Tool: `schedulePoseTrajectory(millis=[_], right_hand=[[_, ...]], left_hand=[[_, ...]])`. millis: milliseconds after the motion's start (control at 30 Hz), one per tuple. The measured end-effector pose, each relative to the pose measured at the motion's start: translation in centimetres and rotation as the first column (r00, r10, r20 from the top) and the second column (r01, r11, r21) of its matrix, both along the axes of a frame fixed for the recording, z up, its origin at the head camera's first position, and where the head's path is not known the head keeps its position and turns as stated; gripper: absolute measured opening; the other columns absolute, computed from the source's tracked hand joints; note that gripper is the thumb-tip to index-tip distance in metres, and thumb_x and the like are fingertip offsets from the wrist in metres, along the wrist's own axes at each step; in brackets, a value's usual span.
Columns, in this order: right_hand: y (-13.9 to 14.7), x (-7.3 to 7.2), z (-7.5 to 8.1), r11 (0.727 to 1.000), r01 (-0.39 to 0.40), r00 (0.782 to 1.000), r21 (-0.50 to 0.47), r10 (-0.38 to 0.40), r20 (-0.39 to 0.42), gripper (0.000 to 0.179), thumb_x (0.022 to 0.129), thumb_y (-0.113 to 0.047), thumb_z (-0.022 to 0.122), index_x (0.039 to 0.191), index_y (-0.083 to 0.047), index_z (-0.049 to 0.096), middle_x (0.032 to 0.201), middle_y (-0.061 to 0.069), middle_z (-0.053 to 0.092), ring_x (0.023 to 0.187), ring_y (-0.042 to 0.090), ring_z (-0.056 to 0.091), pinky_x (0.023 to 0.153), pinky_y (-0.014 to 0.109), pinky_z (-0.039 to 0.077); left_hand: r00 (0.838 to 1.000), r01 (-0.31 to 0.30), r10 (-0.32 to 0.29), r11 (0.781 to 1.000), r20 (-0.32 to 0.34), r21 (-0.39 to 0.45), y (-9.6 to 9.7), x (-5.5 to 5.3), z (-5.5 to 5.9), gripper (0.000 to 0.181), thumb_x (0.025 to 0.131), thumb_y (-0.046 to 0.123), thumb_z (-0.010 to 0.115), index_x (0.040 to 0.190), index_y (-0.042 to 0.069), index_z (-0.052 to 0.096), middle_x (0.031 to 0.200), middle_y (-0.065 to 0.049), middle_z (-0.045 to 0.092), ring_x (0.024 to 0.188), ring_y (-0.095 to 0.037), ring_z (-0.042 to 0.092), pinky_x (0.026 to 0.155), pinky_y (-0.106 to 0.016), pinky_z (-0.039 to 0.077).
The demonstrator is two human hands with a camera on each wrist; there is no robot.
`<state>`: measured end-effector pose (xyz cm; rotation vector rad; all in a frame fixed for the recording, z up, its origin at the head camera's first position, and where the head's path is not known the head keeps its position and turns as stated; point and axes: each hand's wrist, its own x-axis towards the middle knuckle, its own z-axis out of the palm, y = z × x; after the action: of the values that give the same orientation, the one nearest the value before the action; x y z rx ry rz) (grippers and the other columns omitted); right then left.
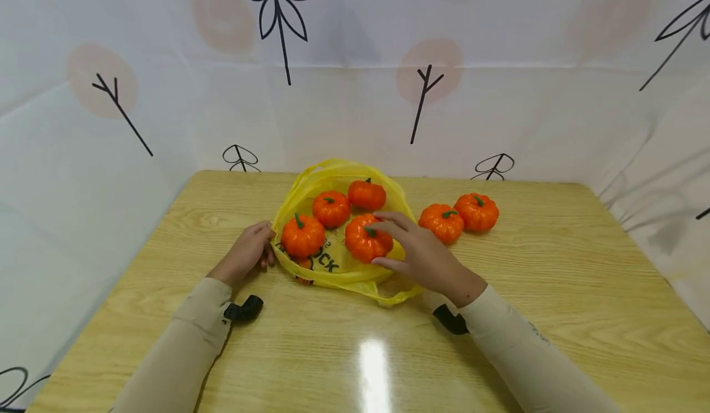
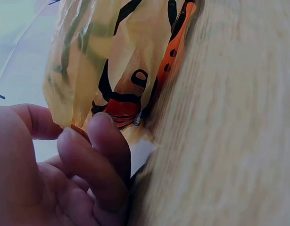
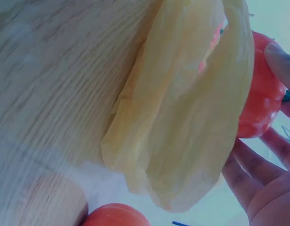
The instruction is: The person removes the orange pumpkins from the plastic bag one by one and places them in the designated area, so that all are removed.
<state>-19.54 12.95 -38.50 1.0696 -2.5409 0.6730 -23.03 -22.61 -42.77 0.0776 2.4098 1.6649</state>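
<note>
A yellow plastic bag (image 1: 338, 274) lies open on the table, its mouth spread upward. Three small orange pumpkins with green stems sit inside it: a left one (image 1: 302, 237), a middle one (image 1: 331, 209) and a back one (image 1: 367, 195). My left hand (image 1: 248, 254) pinches the bag's left rim; in the left wrist view its fingers (image 2: 95, 165) meet at the printed plastic. My right hand (image 1: 424, 256) grips another pumpkin (image 1: 366, 240) between thumb and fingers, over the bag's right part. In the right wrist view the bag's side (image 3: 187, 117) partly hides this pumpkin (image 3: 260, 101).
To the right of the bag, two more pumpkins rest side by side on the wooden table (image 1: 554, 290), a nearer one (image 1: 442, 222) and a farther one (image 1: 477, 211). A white patterned cloth (image 1: 344, 111) hangs behind the table. Black wrist devices (image 1: 244, 309) are on both sleeves.
</note>
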Motion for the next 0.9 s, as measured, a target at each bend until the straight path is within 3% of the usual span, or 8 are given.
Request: schedulePoseTrajectory(millis=[133, 367, 500, 700, 900], right_hand=[[0.1, 0.0, 0.1, 1.0, -0.009, 0.999, -0.013, 0.008, -0.033, 0.061, 0.081, -0.027, 0.083, 0.135, -0.015, 0.057, 0.143, 0.011, 0.052, 0.068, 0.019, 0.066, 0.062, 0.023, 0.054], [0.5, 0.0, 0.3, 0.999, -0.015, 0.999, -0.042, 0.013, -0.037, 0.059, 0.083, -0.028, 0.082, 0.134, -0.013, 0.057, 0.145, 0.011, 0.05, 0.073, 0.023, 0.068, 0.066, 0.03, 0.058], [0.9, 0.0, 0.5, 0.999, 0.004, 0.997, -0.036, -0.007, -0.071, 0.06, 0.082, -0.029, 0.082, 0.133, -0.012, 0.056, 0.144, 0.01, 0.05, 0.064, 0.017, 0.062, 0.059, 0.024, 0.053], [1.5, 0.0, 0.6, 0.999, 0.012, 0.995, -0.03, -0.015, -0.102, 0.061, 0.081, -0.029, 0.083, 0.133, -0.01, 0.056, 0.143, 0.01, 0.051, 0.051, 0.005, 0.039, 0.052, 0.018, 0.043], [2.1, -0.1, 0.4, 0.998, 0.024, 0.993, -0.058, -0.03, -0.111, 0.061, 0.08, -0.025, 0.085, 0.131, -0.008, 0.057, 0.143, 0.01, 0.05, 0.056, 0.013, 0.053, 0.054, 0.021, 0.049]], left_hand=[[1.0, 0.006, -0.006, 1.0, -0.005, 0.009, -0.2, -0.2, -0.2, 0.025, 0.105, 0.021, 0.036, 0.085, 0.009, 0.043, 0.063, -0.006, 0.055, 0.049, -0.015, 0.049, 0.049, -0.031, 0.05], [1.0, 0.008, -0.008, 1.0, -0.005, 0.005, -0.1, -0.1, -0.1, 0.026, 0.106, 0.021, 0.036, 0.084, 0.009, 0.042, 0.063, -0.007, 0.055, 0.049, -0.015, 0.049, 0.049, -0.031, 0.05], [1.0, 0.008, -0.008, 1.0, -0.003, 0.009, -0.1, -0.2, -0.1, 0.026, 0.105, 0.022, 0.036, 0.083, 0.009, 0.042, 0.063, -0.007, 0.055, 0.049, -0.015, 0.049, 0.049, -0.031, 0.05], [1.0, 0.008, -0.008, 1.0, 0.007, -0.005, -0.1, -0.1, 0.0, 0.025, 0.106, 0.022, 0.035, 0.087, 0.009, 0.045, 0.064, -0.006, 0.056, 0.049, -0.015, 0.049, 0.049, -0.032, 0.05], [1.0, 0.001, -0.001, 1.0, -0.004, -0.008, -0.1, 0.2, -0.2, 0.024, 0.105, 0.021, 0.036, 0.087, 0.008, 0.045, 0.064, -0.007, 0.056, 0.05, -0.016, 0.049, 0.05, -0.031, 0.05]])
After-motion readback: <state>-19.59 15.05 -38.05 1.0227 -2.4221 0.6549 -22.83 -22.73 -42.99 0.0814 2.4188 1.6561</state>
